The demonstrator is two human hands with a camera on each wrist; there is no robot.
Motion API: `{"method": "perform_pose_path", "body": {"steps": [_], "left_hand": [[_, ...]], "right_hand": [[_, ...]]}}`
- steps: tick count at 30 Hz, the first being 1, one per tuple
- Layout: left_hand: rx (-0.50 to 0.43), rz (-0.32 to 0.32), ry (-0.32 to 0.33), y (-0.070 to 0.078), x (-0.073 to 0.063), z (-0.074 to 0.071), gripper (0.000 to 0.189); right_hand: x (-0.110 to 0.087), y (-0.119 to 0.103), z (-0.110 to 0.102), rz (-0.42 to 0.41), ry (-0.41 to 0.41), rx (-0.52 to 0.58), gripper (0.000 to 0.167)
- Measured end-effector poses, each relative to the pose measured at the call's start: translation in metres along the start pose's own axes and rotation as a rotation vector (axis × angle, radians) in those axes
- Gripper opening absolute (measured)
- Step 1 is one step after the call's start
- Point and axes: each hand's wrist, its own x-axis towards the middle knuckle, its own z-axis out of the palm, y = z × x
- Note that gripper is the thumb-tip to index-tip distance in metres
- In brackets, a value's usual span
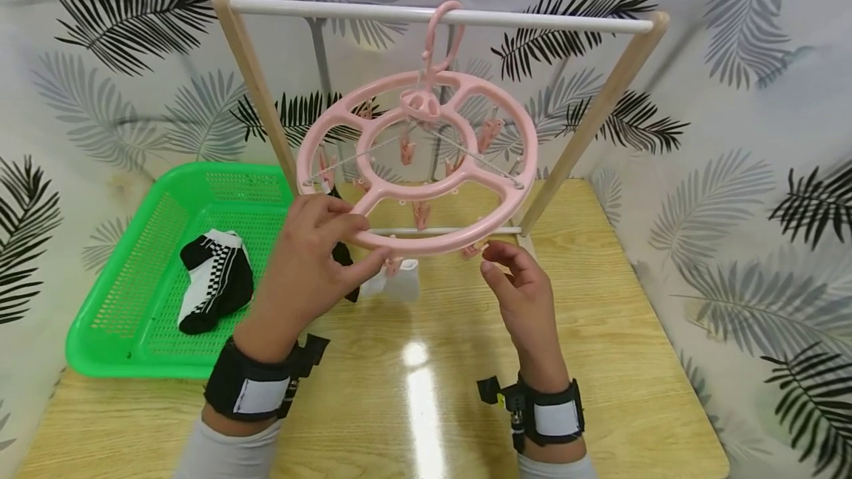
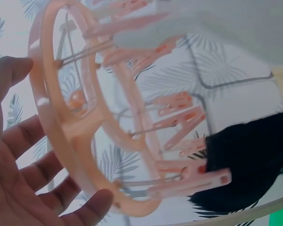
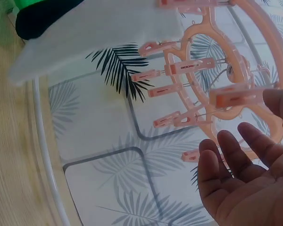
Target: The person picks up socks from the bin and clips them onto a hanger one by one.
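Note:
A round pink clip hanger (image 1: 492, 224) hangs by its hook from a white rod, with several pink clothespins (image 1: 421, 214) below it. My left hand (image 1: 309, 253) holds the ring's near left side, fingers over it and thumb beneath. At the near right side is my right hand (image 1: 522, 290), fingers loosely bent and apart; its thumb touches the end of a clothespin (image 3: 238, 97). A white sock (image 3: 99, 37) hangs from the near clips, and a black sock (image 2: 245, 162) hangs to its left, partly hidden behind my left hand in the head view.
On the left of the wooden table (image 1: 373, 405) stands a green basket (image 1: 113, 294) with black-and-white socks (image 1: 216, 279) inside. The white rod (image 1: 546, 19) rests on two wooden posts (image 1: 592, 124). Behind is a leaf-patterned wall covering (image 1: 752, 228).

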Motion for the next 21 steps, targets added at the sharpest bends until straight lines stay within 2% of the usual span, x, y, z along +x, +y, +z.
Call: {"method": "perform_pose_path", "body": {"steps": [5, 13, 17, 21], "left_hand": [[-0.015, -0.012, -0.085, -0.002, 0.005, -0.010, 0.030], [-0.010, -0.014, -0.177, -0.003, 0.010, -0.021, 0.025], [0.002, -0.011, -0.227, -0.004, 0.016, -0.026, 0.025], [-0.008, -0.017, -0.275, -0.005, 0.020, -0.030, 0.023]], "right_hand": [[0.004, 0.000, -0.003, -0.043, -0.092, -0.008, 0.033], [0.012, -0.006, -0.003, -0.097, -0.202, -0.033, 0.032], [0.017, -0.006, -0.003, -0.094, -0.275, -0.021, 0.031], [0.024, -0.005, -0.003, -0.081, -0.353, 0.010, 0.038]]}}
